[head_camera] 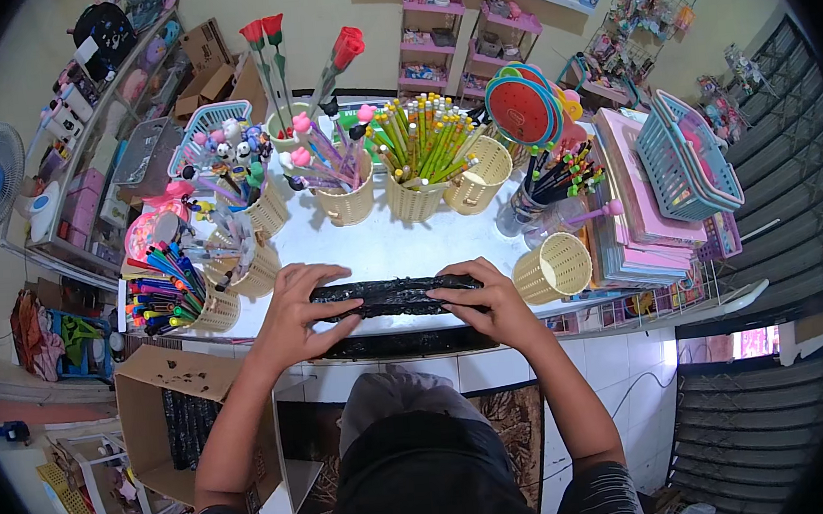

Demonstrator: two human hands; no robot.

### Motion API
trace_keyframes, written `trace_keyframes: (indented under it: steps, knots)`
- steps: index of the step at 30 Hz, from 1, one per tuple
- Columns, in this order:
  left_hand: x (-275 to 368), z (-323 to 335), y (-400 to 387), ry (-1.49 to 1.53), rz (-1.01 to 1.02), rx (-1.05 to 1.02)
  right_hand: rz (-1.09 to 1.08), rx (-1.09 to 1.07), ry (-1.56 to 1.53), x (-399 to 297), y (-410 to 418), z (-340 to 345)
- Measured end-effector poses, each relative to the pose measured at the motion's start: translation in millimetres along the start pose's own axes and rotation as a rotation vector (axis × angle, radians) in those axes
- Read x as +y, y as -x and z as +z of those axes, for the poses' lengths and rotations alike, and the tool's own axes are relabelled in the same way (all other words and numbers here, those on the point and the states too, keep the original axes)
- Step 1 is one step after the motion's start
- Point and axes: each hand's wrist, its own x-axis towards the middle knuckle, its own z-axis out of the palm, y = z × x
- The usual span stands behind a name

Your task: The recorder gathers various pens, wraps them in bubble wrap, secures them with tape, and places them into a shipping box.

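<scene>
A long black plastic-wrapped bundle (396, 297) lies crosswise at the front edge of the white table (396, 247). My left hand (312, 310) grips its left end, and my right hand (478, 297) grips its right end, with thumbs and fingers on the wrapping. What is inside the wrapping is hidden. Another black item (407, 343) is just below the table edge, between my wrists. An empty woven cup (552, 268) stands close to my right hand. To the left of my left hand, a woven cup of colored markers (171, 287) stands near the edge.
Woven cups with green pencils (424, 140) and animal-topped pens (331, 154) line the back. Stacked pink books (639, 195) and a blue basket (687, 163) are at right. An open cardboard box (142, 430) with black-wrapped bundles stands below left.
</scene>
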Motion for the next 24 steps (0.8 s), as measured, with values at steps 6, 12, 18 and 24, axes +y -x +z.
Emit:
trace_keyframes:
  steps: [6,12,18,24]
  knots:
    - [-6.6,20.2,-17.4,-0.011,-0.026,-0.021,-0.005,0.053,-0.003,-14.3,-3.2,-1.0]
    - [-18.3,22.1,-20.6,0.272,-0.107,-0.066,-0.004,0.023,-0.015,-1.2,-2.3,-2.7]
    - [-17.4,7.8,-34.2,0.324,-0.069,-0.239,0.067,0.053,-0.018,-16.5,-3.7,-7.5]
    - [-20.2,3.4,-26.1,0.341,-0.100,-0.283,0.020,0.043,0.011,-9.5,0.3,-8.9]
